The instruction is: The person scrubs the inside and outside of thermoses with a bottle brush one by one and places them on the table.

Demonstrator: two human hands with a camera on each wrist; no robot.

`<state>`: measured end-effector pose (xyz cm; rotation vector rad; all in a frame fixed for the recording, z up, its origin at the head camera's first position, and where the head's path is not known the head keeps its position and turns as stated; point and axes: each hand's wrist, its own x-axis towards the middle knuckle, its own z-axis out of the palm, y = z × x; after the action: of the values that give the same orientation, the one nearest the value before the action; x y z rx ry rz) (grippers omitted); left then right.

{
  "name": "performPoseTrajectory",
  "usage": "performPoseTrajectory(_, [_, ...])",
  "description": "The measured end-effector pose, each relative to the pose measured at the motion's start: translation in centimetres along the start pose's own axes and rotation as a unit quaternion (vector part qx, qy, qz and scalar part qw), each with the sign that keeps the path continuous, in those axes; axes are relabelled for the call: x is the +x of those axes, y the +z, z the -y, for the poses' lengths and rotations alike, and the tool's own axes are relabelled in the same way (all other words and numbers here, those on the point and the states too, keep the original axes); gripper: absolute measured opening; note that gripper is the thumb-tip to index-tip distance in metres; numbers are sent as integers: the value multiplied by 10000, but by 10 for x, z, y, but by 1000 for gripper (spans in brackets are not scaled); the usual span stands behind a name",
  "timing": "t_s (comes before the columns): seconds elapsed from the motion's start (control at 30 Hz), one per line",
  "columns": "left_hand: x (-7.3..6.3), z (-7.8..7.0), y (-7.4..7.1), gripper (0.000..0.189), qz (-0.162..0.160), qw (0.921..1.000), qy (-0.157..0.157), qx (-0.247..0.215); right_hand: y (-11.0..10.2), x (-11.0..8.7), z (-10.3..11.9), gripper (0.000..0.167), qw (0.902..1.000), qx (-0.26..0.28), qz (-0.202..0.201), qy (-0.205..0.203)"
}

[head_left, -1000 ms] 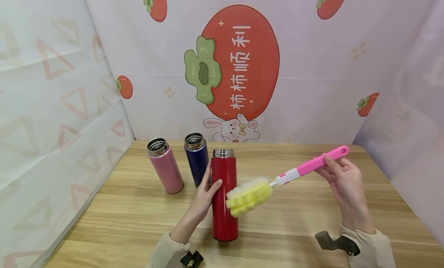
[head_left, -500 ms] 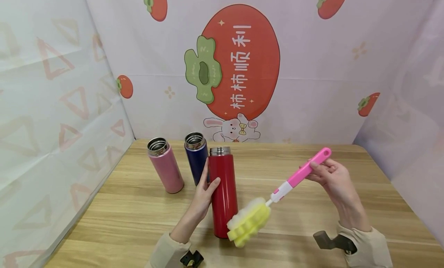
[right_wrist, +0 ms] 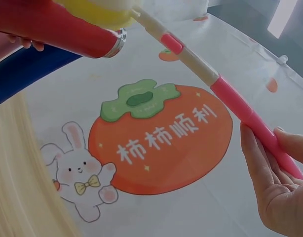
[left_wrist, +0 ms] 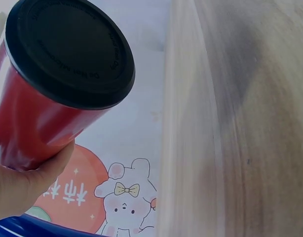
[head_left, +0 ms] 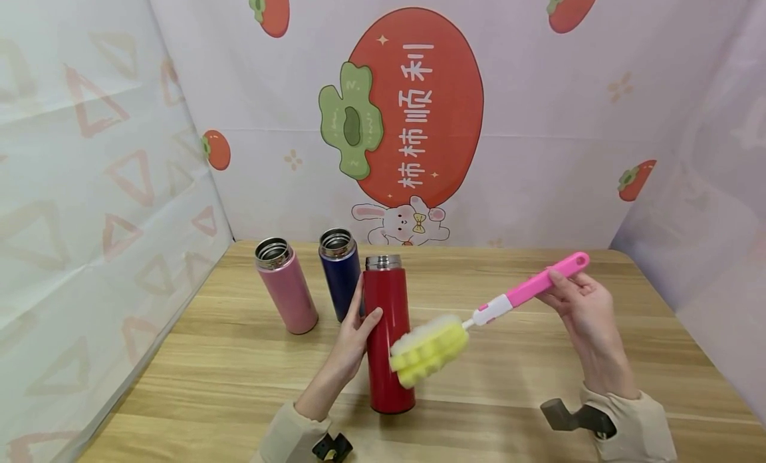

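Note:
My left hand (head_left: 350, 340) grips a tall red thermos bottle (head_left: 385, 303) round its side, the steel mouth uncapped and upward. Its black base (left_wrist: 72, 52) shows in the left wrist view, raised off the tabletop. In my right hand (head_left: 589, 316) a bottle brush (head_left: 535, 287) is pinched by its pink handle, between thumb and fingers. The yellow and white sponge head (head_left: 429, 350) slants down to the left and overlaps the bottle's lower side in the head view. From the right wrist, the brush's white neck (right_wrist: 156, 27) and pink slider show clearly.
A pink bottle (head_left: 287, 290) and a dark blue bottle (head_left: 340, 277) stand uncapped at the left back, the blue one just behind my left hand. The wooden table (head_left: 227, 383) ends at a printed backdrop (head_left: 538, 117), with cloth walls on both sides.
The brush head has swung down along the red thermos bottle and then back up, the right hand moving with it. The bottle leaned a little left, then straightened again. The left hand keeps its grip.

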<state>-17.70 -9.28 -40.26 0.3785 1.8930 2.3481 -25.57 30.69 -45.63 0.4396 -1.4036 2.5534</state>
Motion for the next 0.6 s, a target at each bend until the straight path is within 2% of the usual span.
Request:
performPoseTrajectory(0.1, [0,0,0,68,41,10000,-30,-16,54,-14,32,21,9994,185,-260,-107])
performPoseTrajectory(0.17, [1,0,0,68,74,9999,-64,-42,90,-23,52,17,9976,521,-415,-197])
performPoseTrajectory(0.27, [0,-1,1,69,114,9998,-155,-52,123,-31,69,13,9918,952,-770,-374])
performPoseTrajectory(0.37, [0,-2,0,69,152,9994,-289,-76,134,-34,76,11,9860,1181,-1081,-457])
performPoseTrajectory(0.6, [-1,-3,1,69,229,9988,-424,-84,132,-34,77,11,9727,1581,-1545,-699])
